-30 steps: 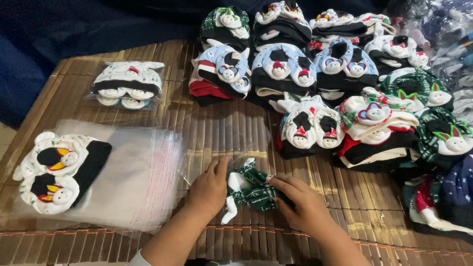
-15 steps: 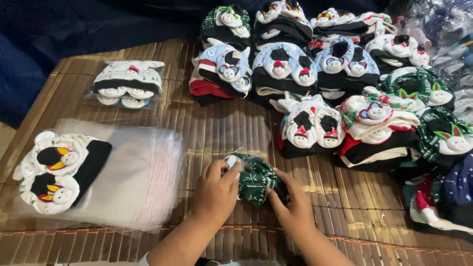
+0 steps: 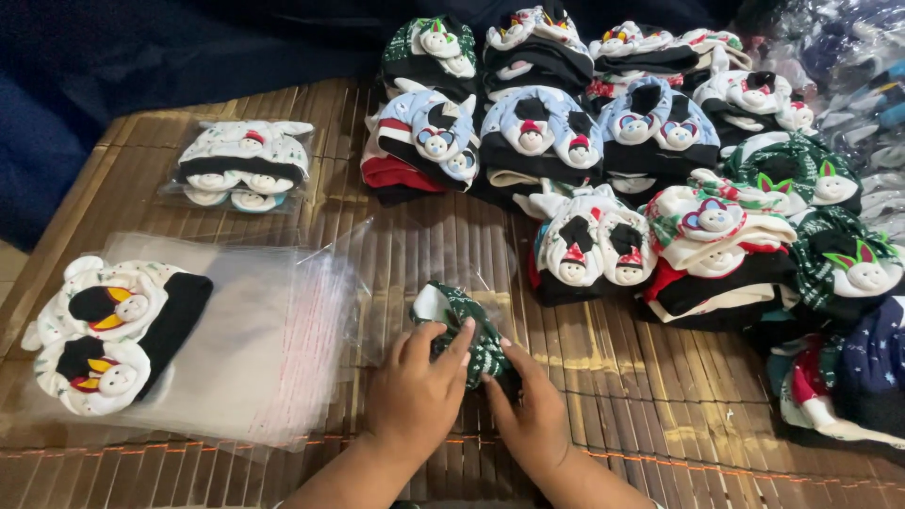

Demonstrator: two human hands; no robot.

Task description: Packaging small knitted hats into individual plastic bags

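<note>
Both my hands press on a small folded bundle of green patterned socks (image 3: 471, 325) lying on the bamboo mat (image 3: 622, 396). My left hand (image 3: 415, 391) covers its near left side with the fingers curled over the top. My right hand (image 3: 533, 410) grips its right edge. A loose clear plastic bag (image 3: 405, 273) lies around and behind the bundle. The bundle's underside is hidden by my fingers.
A stack of clear bags (image 3: 255, 353) lies to the left, with a white and black sock pair (image 3: 104, 335) on it. A bagged sock pair (image 3: 243, 168) sits farther back. Several piles of snowman socks (image 3: 584, 160) fill the back and right.
The green sock bundle has been folded smaller and both hands have closed over it. A clear bag now stands around the bundle.
</note>
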